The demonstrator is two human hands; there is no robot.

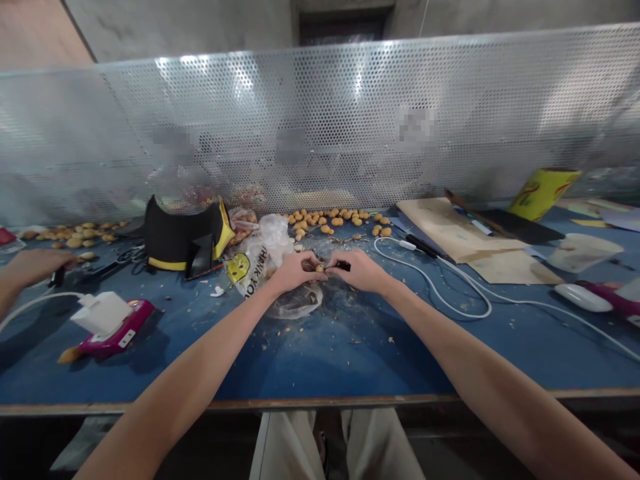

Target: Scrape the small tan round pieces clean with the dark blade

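We've got our L hand (295,272) pinching a small tan nut (320,268), R hand (357,271) clenching a black-handled tool (343,265) right against it, over a clear plastic bag (295,303), w/ flecks already on the blue bench (320,353) and a heap of tan nuts (330,219) left by the perforated metal screen (320,120).

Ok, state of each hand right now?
Left hand: closed, holding a small tan lump.
Right hand: closed, holding a black-handled tool; its tip is hidden.

A perforated metal screen (320,127) rises behind the blue workbench (320,353).
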